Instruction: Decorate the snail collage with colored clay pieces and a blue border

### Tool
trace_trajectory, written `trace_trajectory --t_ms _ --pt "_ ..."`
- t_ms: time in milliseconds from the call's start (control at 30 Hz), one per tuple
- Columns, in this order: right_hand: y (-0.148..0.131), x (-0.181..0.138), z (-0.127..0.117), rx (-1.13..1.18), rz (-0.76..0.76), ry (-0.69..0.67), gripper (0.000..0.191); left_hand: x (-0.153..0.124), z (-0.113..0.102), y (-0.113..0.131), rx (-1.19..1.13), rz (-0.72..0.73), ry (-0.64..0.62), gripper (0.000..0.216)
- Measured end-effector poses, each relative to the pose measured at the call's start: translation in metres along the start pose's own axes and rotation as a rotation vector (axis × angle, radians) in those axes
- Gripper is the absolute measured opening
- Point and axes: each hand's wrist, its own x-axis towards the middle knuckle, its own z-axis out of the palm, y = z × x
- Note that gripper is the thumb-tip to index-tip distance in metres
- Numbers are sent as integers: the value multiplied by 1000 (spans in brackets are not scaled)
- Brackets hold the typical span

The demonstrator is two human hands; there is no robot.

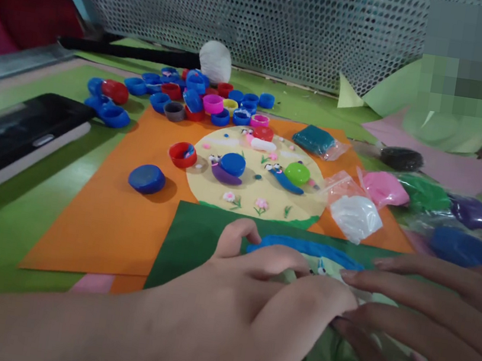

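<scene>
My left hand [268,304] reaches in from the lower left, its fingers bent down over a dark green sheet [183,238] bearing a clay picture. From the right edge comes my right hand [423,319], its upper fingers long and apart, its thumb and forefinger close together. The tips of both hands meet over the picture; whatever they pinch there is hidden. A blue clay band [316,249] and a small googly eye [321,270] show between the hands. Beyond lies a finished-looking cream disc [249,184] with bottle-cap snails, clay flowers and grass on it.
An orange sheet [98,208] lies under the disc. Several bottle caps [213,103] cluster at the back. A phone [23,138] lies at left. Bagged clay, including white [356,217] and pink [385,189], lies at right. Behind stands a perforated metal panel [268,17].
</scene>
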Motion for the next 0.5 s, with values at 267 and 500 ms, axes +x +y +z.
trace_trajectory --t_ms 267,500 --pt "-4 2 2 -15 16 26 15 0 0 2 -50 -13 -14 46" --pt "-2 4 0 -9 -32 11 7 0 2 0 -22 14 23 47"
